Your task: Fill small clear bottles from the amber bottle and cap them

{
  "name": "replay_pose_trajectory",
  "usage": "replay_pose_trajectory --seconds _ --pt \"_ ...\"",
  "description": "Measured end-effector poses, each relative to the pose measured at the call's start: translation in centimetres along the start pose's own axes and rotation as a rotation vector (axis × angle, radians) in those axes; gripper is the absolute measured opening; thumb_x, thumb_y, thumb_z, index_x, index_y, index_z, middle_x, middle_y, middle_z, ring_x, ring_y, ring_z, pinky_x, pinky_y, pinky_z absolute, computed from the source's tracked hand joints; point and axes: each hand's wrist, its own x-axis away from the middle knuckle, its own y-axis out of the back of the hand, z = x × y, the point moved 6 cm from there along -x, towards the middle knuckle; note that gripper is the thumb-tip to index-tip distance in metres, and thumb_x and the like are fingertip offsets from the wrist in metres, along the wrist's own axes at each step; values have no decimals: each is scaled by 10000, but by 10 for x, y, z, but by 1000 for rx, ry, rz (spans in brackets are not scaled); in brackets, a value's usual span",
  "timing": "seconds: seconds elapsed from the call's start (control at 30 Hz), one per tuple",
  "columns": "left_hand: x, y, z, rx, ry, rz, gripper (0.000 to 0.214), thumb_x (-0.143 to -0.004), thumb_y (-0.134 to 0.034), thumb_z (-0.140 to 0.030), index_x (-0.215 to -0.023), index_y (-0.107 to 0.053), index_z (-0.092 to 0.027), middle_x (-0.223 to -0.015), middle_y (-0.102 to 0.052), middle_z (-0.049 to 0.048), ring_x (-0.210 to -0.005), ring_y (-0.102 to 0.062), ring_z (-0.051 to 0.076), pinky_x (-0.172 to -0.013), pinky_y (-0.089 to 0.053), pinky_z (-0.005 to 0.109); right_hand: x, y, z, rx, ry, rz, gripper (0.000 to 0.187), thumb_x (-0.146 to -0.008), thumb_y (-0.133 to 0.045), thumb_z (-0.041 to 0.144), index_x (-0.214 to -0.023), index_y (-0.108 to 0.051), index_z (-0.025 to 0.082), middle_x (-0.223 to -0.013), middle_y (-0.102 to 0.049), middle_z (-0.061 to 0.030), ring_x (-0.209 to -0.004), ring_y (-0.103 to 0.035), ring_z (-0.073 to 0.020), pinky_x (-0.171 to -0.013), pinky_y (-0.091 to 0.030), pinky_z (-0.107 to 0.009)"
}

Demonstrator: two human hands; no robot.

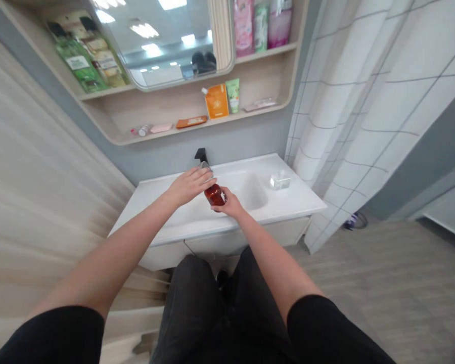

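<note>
Over the sink (252, 194), my right hand (232, 203) grips a reddish-brown, see-through bottle (214, 195), fingers round its side. The bottle is tilted. My left hand (189, 187) is at the bottle's upper end, fingers closed together over it. A greyish, see-through thing (205, 165) shows just beyond the left fingers; its kind is unclear and most of it is hidden. Directly behind that hand rises a black faucet (200, 154).
A clear box (279, 180) sits on the counter (303, 202) to the right. Above hangs a shelf cabinet with a mirror (167, 45), an orange pouch (217, 102), a green tube (233, 95) and several bottles. Curtains (337, 116) flank both sides.
</note>
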Motion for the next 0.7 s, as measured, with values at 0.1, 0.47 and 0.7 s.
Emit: replay_pose_trajectory --seconds 0.1,0.47,0.7 --pt "6 -4 3 38 77 -23 520 -1013 -548 -124 -1492 -669 -289 -1553 -659 133 -1512 -549 288 -1249 -437 525 0 0 1 -4 18 0 925 -628 -972 533 -1418 -582 251 -1274 -723 -53 -1003 -668 -251 -930 -543 -379" --pt "76 -42 -1 304 883 -386 715 -778 -879 -242 -1451 -636 -253 -1443 -696 148 -1378 -615 399 -1211 -434 555 2 5 2 -9 -30 -13 852 -637 -944 462 -1361 -552 242 -1293 -706 -65 -1145 -688 -299 -1049 -540 -443" --pt "195 -140 0 806 1498 -458 635 -700 -952 -396 -1214 -613 -239 -1205 -753 107 -1087 -752 309 -989 -579 486 4 10 3 24 -112 -65 851 -619 -942 438 -1336 -529 237 -1249 -716 -80 -1142 -700 -316 -1070 -547 -488"
